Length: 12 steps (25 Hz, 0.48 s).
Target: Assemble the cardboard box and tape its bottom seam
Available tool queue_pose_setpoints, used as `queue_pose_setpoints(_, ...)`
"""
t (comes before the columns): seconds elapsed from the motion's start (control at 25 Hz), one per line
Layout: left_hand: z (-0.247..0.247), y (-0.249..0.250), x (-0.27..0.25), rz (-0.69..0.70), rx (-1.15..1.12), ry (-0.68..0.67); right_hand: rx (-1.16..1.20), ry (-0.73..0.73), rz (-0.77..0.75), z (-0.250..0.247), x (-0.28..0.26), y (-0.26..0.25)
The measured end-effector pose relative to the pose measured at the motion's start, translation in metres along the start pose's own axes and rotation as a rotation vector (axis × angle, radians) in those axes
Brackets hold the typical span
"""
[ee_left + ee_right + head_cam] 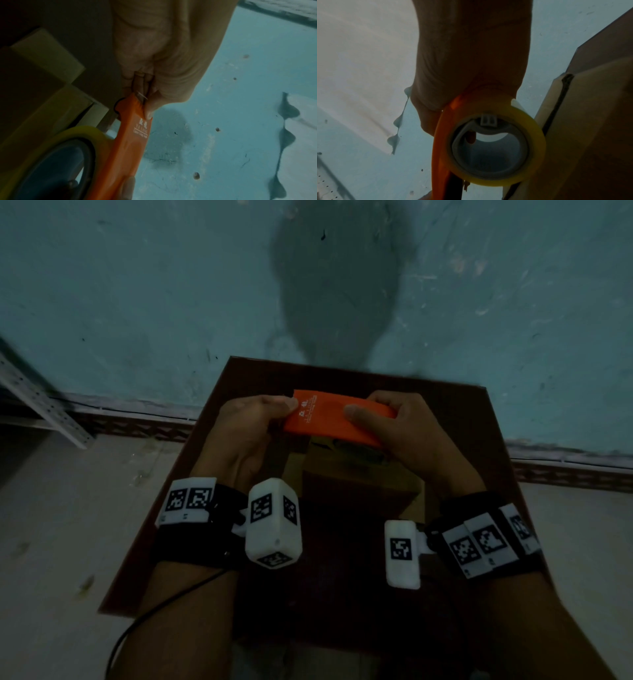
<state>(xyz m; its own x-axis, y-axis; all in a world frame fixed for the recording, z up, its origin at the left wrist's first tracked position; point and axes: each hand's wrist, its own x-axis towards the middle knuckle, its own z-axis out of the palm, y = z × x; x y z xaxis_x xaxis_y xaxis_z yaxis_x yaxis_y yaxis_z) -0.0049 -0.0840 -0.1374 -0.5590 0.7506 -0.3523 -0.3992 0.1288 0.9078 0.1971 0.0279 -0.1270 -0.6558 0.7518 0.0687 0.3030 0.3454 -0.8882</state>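
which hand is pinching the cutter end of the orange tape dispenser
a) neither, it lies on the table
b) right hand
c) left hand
c: the left hand pinches the cutter end of the orange tape dispenser, while the right hand grips its body over the yellowish tape roll.

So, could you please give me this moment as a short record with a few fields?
setting: dark table by a teal wall
tool: orange tape dispenser with a yellowish tape roll
right hand: grips the dispenser, thumb on top
left hand: pinches the dispenser's end by the blade
box: cardboard, on the table under the dispenser, open flaps showing
tape on seam: cannot tell; the box is dim and mostly hidden
dispenser height: held up above the box, not touching it
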Motion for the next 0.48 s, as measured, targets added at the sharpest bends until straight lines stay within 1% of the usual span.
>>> queue_pose_setpoints(0.16,-0.006,-0.006,0.003,0.052,-0.053,-0.038,-0.008,0.019,0.003,0.000,0.001,0.001)
queue_pose_setpoints(0.24,-0.008,-0.007,0.004,0.087,-0.045,-0.025,0.002,0.016,0.017,-0.002,0.000,0.002)
queue_pose_setpoints(0.28,-0.009,-0.008,0.006,0.117,-0.003,-0.003,0.009,0.012,0.024,-0.002,0.000,0.002)
queue_pose_setpoints(0.4,-0.008,-0.013,0.012,0.232,0.248,0.104,0.022,0.009,0.028,-0.002,-0.001,0.002)
queue_pose_setpoints(0.48,-0.002,-0.017,0.011,0.246,0.326,0.162,0.038,0.008,0.010,-0.002,-0.002,0.002)
